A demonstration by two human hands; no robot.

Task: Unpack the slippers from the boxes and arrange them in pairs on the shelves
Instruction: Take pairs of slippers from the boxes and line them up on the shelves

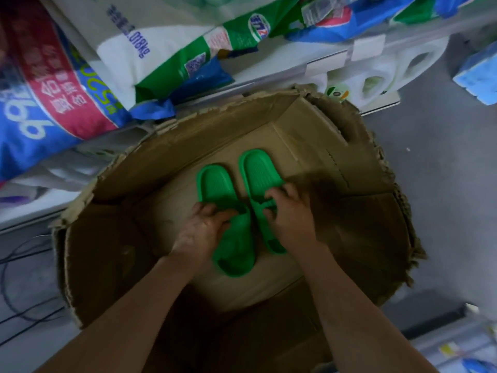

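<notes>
Cardboard box (188, 146), ragged rim, a plain green pair laid side by side inside; left slipper (215, 184) is gripped in the curled fingers of the left hand (203, 230), right slipper (259, 170) in those of the right hand (291, 214).

Green-and-white bags (215, 39), wrapped toilet rolls (376, 76), black cables (27, 254) on grey floor (443, 211).
</notes>
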